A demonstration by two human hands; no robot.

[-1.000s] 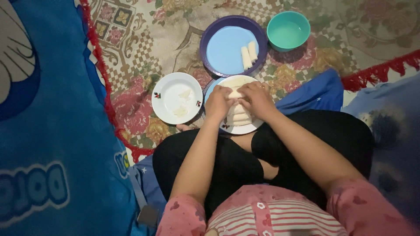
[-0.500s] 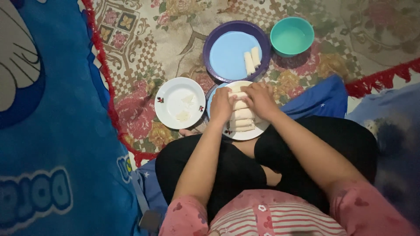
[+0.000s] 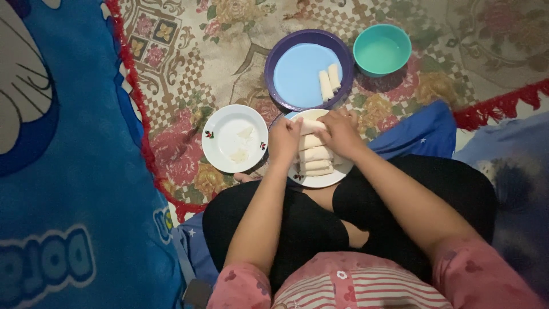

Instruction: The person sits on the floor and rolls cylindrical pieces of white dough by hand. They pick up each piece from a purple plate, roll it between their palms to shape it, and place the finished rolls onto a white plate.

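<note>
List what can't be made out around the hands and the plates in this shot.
- Head view: the left hand and right hand cover the ends of the top roll, so its length and each grip stay hidden.
- The white plate under the rolls: its far rim is behind the hands.
- Pale scraps on the second white plate: too small and dim to identify.
- The teal bowl: contents unclear.
</note>
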